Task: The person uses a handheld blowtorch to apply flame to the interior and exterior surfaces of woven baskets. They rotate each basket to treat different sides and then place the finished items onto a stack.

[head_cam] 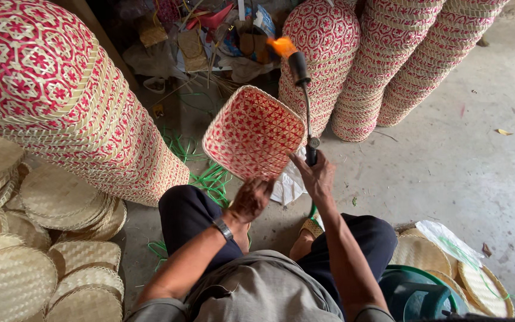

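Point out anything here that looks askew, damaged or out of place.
Loose green strips lie scattered on the floor beside the leaning basket stacks. The torch in the right hand burns close to the woven basket held by the left hand.

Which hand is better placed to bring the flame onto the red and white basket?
Probably the right hand: it grips the torch, whose flame burns just beyond the basket. The left hand holds the basket's lower edge.

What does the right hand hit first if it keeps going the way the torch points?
Probably the stack of red-and-tan woven baskets straight ahead. The right hand aims the torch up and away, flame just short of that stack, though depth is unclear.
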